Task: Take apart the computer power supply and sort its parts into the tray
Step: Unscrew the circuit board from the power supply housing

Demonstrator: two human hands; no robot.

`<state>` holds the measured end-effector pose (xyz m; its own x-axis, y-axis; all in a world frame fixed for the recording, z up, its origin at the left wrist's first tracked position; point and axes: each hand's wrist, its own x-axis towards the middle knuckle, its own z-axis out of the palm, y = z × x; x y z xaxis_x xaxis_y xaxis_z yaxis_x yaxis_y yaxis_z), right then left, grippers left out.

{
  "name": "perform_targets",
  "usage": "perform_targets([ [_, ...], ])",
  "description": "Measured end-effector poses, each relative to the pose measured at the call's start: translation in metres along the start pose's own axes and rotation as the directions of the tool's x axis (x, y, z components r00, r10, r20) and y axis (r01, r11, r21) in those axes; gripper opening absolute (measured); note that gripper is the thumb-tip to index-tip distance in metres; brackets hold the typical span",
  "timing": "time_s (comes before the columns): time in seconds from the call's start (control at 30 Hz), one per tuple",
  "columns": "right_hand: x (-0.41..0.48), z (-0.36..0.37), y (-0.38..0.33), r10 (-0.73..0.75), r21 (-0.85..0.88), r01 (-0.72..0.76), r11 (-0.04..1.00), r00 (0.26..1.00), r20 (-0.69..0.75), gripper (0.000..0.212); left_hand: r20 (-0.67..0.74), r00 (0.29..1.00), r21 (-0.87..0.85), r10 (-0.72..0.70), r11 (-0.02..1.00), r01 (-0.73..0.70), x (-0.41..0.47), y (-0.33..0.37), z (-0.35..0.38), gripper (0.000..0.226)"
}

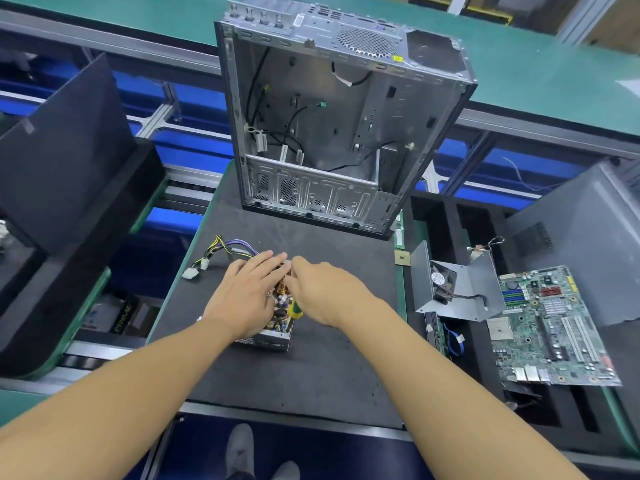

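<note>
The opened power supply sits on the black mat, its circuit board and a copper coil exposed. A bundle of coloured cables with white plugs leaves it to the far left. My left hand lies flat over the unit with straight fingers. My right hand is beside it, its fingers curled round a screwdriver with a green and yellow handle that points down into the unit. The screwdriver's tip is hidden.
An empty metal computer case stands upright behind the mat. At right, a black foam tray holds the power supply cover with fan, a motherboard, a drive with a blue cable and a grey side panel. Black panels lean at left.
</note>
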<state>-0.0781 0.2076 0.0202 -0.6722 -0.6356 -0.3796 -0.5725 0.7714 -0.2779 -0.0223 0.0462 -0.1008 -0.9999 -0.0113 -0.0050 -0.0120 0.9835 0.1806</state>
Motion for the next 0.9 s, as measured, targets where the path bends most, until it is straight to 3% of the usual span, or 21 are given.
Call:
perform_targets([
  [0.07, 0.0005, -0.0003, 0.0001, -0.003, 0.075, 0.001, 0.997, 1.000, 0.026, 0.025, -0.004, 1.000, 0.013, 0.002, 1.000, -0.002, -0.0004, -0.0007, 0.0005, 0.065],
  [0.17, 0.0003, -0.0030, -0.0008, 0.004, 0.173, -0.020, 0.985, 0.996, 0.091, 0.040, -0.004, 1.000, 0.006, 0.008, 1.000, -0.008, 0.0000, -0.0020, 0.0010, 0.067],
  [0.23, -0.0002, -0.0022, -0.0018, 0.017, 0.161, -0.035, 0.986, 0.994, 0.111, 0.041, -0.011, 1.000, -0.001, 0.008, 1.000, -0.008, 0.0003, -0.0023, 0.0019, 0.066],
  [0.33, -0.0009, -0.0009, -0.0043, 0.075, 0.108, -0.080, 0.991, 0.996, 0.044, 0.023, -0.022, 1.000, -0.001, 0.003, 1.000, -0.003, 0.0009, -0.0023, 0.0040, 0.064],
  [0.47, 0.0004, 0.0002, -0.0059, 0.078, -0.061, -0.081, 0.995, 0.996, -0.043, 0.029, -0.027, 1.000, -0.008, 0.007, 1.000, -0.007, 0.0002, -0.0028, 0.0038, 0.065],
  [0.63, -0.0003, -0.0008, -0.0066, 0.034, -0.013, -0.035, 0.999, 0.999, -0.022, 0.018, -0.032, 0.999, -0.009, 0.006, 1.000, -0.006, 0.0001, -0.0013, 0.0016, 0.063],
  [0.9, -0.0009, -0.0036, -0.0084, 0.088, 0.097, -0.096, 0.991, 0.993, 0.084, 0.047, -0.040, 0.999, -0.012, 0.012, 1.000, -0.012, -0.0001, -0.0011, 0.0004, 0.066],
])
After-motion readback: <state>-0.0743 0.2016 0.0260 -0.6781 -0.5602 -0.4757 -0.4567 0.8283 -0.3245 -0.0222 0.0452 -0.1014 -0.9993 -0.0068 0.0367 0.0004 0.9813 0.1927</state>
